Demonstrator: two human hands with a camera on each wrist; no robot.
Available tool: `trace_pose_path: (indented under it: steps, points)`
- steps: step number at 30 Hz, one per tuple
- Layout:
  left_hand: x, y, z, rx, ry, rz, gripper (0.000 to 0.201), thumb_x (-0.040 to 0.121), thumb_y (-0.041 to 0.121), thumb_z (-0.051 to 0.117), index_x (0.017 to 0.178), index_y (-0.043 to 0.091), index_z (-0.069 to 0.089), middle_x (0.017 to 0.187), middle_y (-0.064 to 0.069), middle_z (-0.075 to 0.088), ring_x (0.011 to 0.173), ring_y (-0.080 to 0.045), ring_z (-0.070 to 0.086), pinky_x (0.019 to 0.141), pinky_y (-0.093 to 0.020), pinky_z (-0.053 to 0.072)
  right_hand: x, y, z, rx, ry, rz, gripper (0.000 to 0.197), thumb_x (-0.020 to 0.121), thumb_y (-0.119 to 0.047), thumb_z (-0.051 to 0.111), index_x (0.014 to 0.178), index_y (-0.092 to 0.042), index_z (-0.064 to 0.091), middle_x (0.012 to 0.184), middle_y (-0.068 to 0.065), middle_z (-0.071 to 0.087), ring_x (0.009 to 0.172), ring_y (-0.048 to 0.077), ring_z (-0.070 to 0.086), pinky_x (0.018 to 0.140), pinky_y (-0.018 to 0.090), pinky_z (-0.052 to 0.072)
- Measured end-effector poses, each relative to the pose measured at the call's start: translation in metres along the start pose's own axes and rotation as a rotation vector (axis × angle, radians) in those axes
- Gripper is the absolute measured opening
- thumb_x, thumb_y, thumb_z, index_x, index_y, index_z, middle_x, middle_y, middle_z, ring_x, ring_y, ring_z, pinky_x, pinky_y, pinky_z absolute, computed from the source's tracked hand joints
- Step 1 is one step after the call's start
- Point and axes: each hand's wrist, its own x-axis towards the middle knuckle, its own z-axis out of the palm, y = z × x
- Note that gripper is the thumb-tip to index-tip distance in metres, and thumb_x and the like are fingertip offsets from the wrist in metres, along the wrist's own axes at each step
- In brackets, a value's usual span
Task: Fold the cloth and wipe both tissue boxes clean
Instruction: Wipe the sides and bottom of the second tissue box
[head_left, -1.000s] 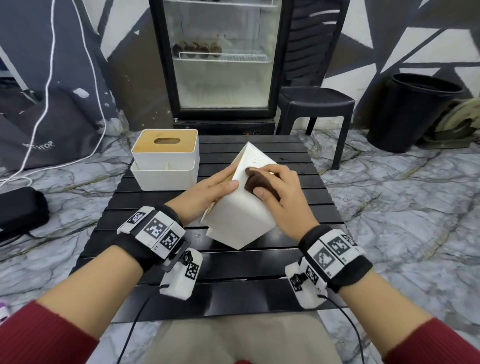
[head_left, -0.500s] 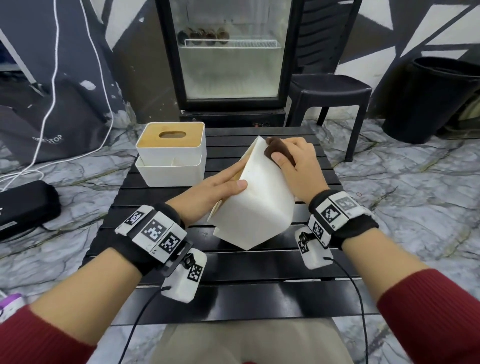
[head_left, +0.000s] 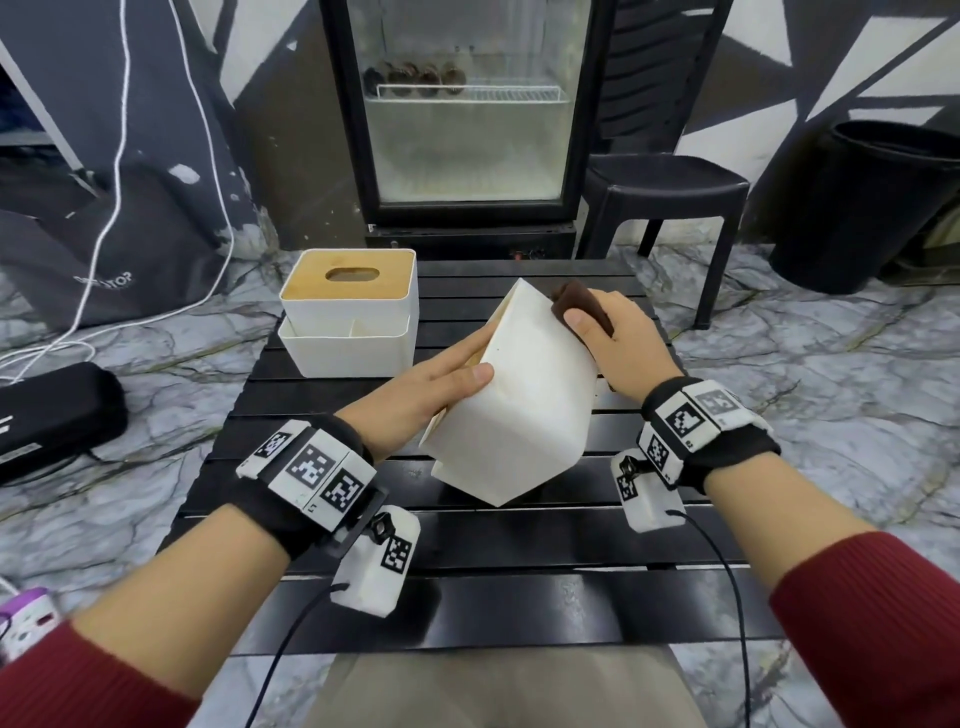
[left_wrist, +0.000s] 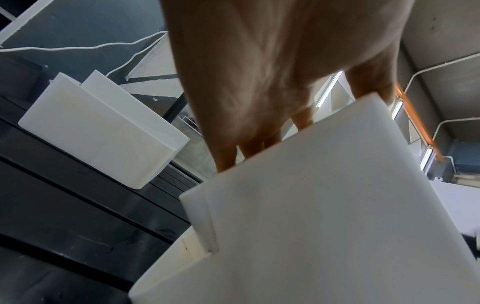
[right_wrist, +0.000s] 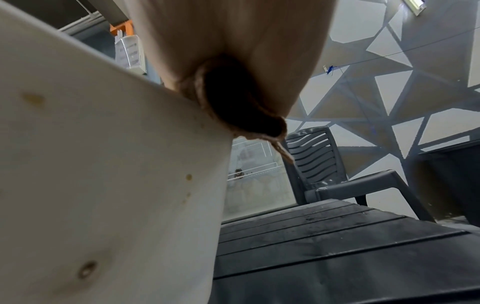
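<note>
Fingers (head_left: 582, 322) of your right hand (head_left: 618, 348) curl over the folded brown cloth (head_left: 579, 306) and press it against the upper right edge of the tilted tissue box (head_left: 524, 395). In the right wrist view the cloth (right_wrist: 233, 102) bulges out from under your palm, touching the box wall (right_wrist: 103, 164), which shows small yellowish spots below it. Your left hand (head_left: 431, 389) steadies the box from its left side: the thumb lies along the white face, while the other fingers (left_wrist: 259, 144) reach straight behind the box's edge. That box stands tipped on one lower corner on the black slatted desk (head_left: 519, 551). Your second tissue box (head_left: 349, 306), with its wooden lid, sits upright at the desk's far left, apart from both hands.
</note>
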Motion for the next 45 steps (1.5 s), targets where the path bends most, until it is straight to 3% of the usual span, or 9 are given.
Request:
trace_pose_path:
  steps: [9, 13, 17, 26, 30, 33, 36, 40, 45]
  points:
    - [0.001, 0.004, 0.0, 0.027, -0.045, -0.004, 0.059, 0.091, 0.039, 0.045, 0.147, 0.042, 0.023, 0.143, 0.015, 0.045, 0.131, -0.011, 0.044, 0.11, -0.037, 0.033, -0.019, 0.023, -0.009, -0.006, 0.069, 0.034, 0.025, 0.093, -0.025, 0.049, 0.114, -0.018, 0.059, 0.093, 0.0, 0.053, 0.091, 0.018, 0.047, 0.077, 0.027, 0.03]
    - [-0.002, 0.005, 0.001, 0.035, -0.041, -0.001, 0.057, 0.091, 0.039, 0.043, 0.145, 0.044, 0.024, 0.141, 0.021, 0.046, 0.13, -0.006, 0.045, 0.104, -0.025, 0.039, -0.032, 0.026, -0.019, -0.057, 0.116, 0.057, 0.027, 0.091, -0.02, 0.052, 0.117, -0.012, 0.058, 0.104, 0.01, 0.056, 0.102, 0.026, 0.049, 0.083, 0.025, 0.03]
    - [-0.004, 0.008, 0.002, 0.05, -0.044, -0.005, 0.055, 0.091, 0.04, 0.042, 0.144, 0.045, 0.025, 0.139, 0.023, 0.047, 0.127, -0.003, 0.047, 0.094, -0.016, 0.043, -0.049, -0.007, -0.019, 0.003, 0.14, -0.088, 0.026, 0.09, -0.016, 0.055, 0.116, -0.013, 0.059, 0.103, 0.003, 0.054, 0.105, 0.026, 0.047, 0.088, 0.024, 0.029]
    - [-0.001, 0.011, 0.013, 0.061, -0.041, 0.006, 0.047, 0.096, 0.043, 0.038, 0.142, 0.041, 0.03, 0.142, 0.01, 0.048, 0.131, -0.014, 0.045, 0.108, -0.034, 0.038, -0.089, -0.066, 0.018, 0.056, 0.123, -0.271, 0.039, 0.083, -0.026, 0.056, 0.12, -0.014, 0.058, 0.111, 0.005, 0.053, 0.107, 0.012, 0.039, 0.097, 0.008, 0.021]
    - [-0.004, 0.014, 0.017, 0.03, -0.073, -0.014, 0.035, 0.09, 0.051, 0.04, 0.124, 0.058, 0.046, 0.136, 0.013, 0.054, 0.128, -0.015, 0.049, 0.105, -0.033, 0.042, -0.089, -0.062, 0.025, 0.059, 0.131, -0.254, 0.039, 0.084, -0.029, 0.054, 0.122, -0.02, 0.057, 0.113, -0.001, 0.049, 0.11, 0.012, 0.038, 0.097, 0.016, 0.024]
    - [-0.004, 0.014, 0.016, 0.036, -0.07, -0.016, 0.051, 0.083, 0.063, 0.048, 0.132, 0.052, 0.04, 0.138, 0.01, 0.052, 0.128, -0.015, 0.049, 0.104, -0.034, 0.043, -0.081, -0.058, 0.026, 0.069, 0.152, -0.273, 0.037, 0.084, -0.027, 0.055, 0.12, -0.018, 0.059, 0.11, -0.002, 0.048, 0.107, 0.01, 0.037, 0.095, 0.011, 0.022]
    - [0.001, 0.007, 0.01, 0.035, -0.064, -0.032, 0.061, 0.088, 0.05, 0.045, 0.145, 0.041, 0.026, 0.139, 0.011, 0.05, 0.127, -0.013, 0.05, 0.108, -0.039, 0.038, -0.071, -0.053, 0.026, 0.092, 0.163, -0.265, 0.036, 0.084, -0.025, 0.054, 0.119, -0.017, 0.06, 0.108, -0.003, 0.047, 0.104, 0.013, 0.038, 0.095, 0.019, 0.027]
    - [0.003, 0.006, 0.006, 0.049, -0.062, -0.033, 0.061, 0.088, 0.041, 0.046, 0.143, 0.047, 0.021, 0.129, 0.03, 0.054, 0.125, -0.003, 0.049, 0.103, -0.022, 0.041, -0.055, -0.047, 0.025, 0.103, 0.158, -0.209, 0.035, 0.084, -0.026, 0.053, 0.117, -0.017, 0.06, 0.107, -0.006, 0.043, 0.102, 0.014, 0.037, 0.093, 0.025, 0.029]
    - [0.003, 0.006, 0.006, 0.015, -0.123, -0.016, 0.06, 0.092, 0.033, 0.044, 0.146, 0.045, 0.019, 0.14, 0.018, 0.048, 0.127, -0.007, 0.048, 0.099, -0.021, 0.043, -0.031, -0.037, 0.021, 0.102, 0.164, -0.145, 0.024, 0.088, -0.017, 0.056, 0.109, -0.008, 0.061, 0.108, 0.0, 0.045, 0.104, 0.018, 0.036, 0.089, 0.022, 0.025]
